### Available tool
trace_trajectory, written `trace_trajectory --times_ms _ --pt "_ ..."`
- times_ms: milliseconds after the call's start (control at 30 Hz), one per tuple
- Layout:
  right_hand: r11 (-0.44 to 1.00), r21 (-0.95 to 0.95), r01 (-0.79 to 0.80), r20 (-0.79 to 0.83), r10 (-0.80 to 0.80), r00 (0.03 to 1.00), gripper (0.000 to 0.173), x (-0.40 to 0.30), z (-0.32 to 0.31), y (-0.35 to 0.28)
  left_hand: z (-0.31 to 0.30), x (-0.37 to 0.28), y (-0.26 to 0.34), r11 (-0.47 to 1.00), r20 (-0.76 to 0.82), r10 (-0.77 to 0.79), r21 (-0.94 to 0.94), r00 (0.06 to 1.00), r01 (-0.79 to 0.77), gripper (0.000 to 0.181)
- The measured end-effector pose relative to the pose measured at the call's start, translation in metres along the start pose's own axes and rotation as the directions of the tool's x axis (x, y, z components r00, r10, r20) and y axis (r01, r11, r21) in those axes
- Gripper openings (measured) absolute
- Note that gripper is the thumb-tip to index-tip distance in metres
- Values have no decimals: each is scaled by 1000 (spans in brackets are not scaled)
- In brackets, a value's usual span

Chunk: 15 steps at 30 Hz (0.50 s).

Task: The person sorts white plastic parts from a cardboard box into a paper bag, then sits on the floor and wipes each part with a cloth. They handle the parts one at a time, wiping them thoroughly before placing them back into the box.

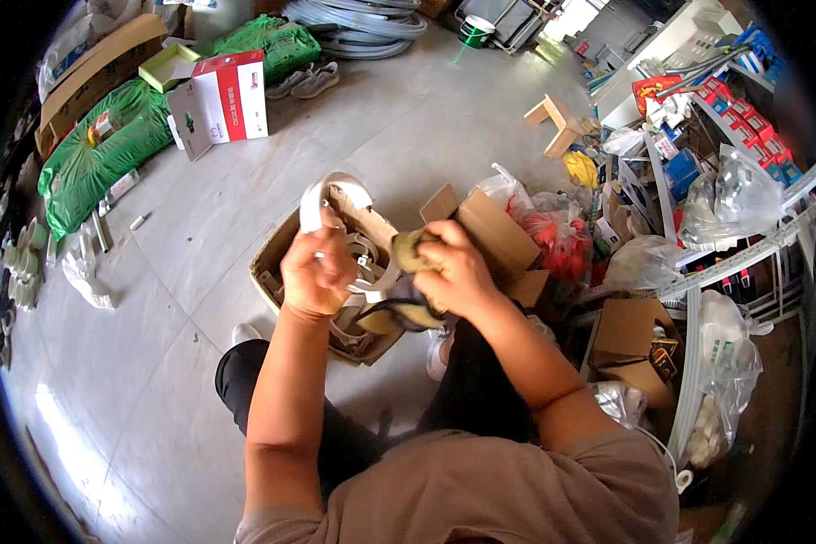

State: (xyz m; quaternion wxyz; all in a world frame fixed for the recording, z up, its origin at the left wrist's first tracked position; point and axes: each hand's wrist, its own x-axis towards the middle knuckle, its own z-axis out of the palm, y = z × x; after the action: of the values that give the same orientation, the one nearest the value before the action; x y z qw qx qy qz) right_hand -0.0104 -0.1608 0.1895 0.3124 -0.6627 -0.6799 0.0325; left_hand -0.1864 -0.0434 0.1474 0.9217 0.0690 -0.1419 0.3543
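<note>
My left hand [319, 268] grips a white curved plastic clamp [336, 183], its arc rising above the fingers. Bunched in my right hand [452, 272] is a brownish-yellow and dark cloth [411, 251], blurred, and its loose part hangs down towards my knees. Both hands are above an open cardboard box [270, 282] on the floor between my feet. Inside it lie several white curved clamps [381, 282], partly hidden by my hands and the cloth.
Right of the box stand another open cardboard box [496, 231] and plastic bags with red items [557, 241]. Metal shelving [741, 262] holds bags and small boxes farther right. A small wooden stool [557, 126] is ahead. Green sacks [109, 153] and a red-white carton [228, 102] lie front left.
</note>
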Motion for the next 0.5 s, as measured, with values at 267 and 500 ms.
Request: trace_trajectory --times_ms 267,500 --pt "930 351 -106 43 98 994 23 1 -7 -2 14 -3 -25 738 -129 64 673 990 40 14" --pt "984 179 -24 284 -29 958 30 7 37 1 17 -12 -30 538 -123 -107 828 987 162 7"
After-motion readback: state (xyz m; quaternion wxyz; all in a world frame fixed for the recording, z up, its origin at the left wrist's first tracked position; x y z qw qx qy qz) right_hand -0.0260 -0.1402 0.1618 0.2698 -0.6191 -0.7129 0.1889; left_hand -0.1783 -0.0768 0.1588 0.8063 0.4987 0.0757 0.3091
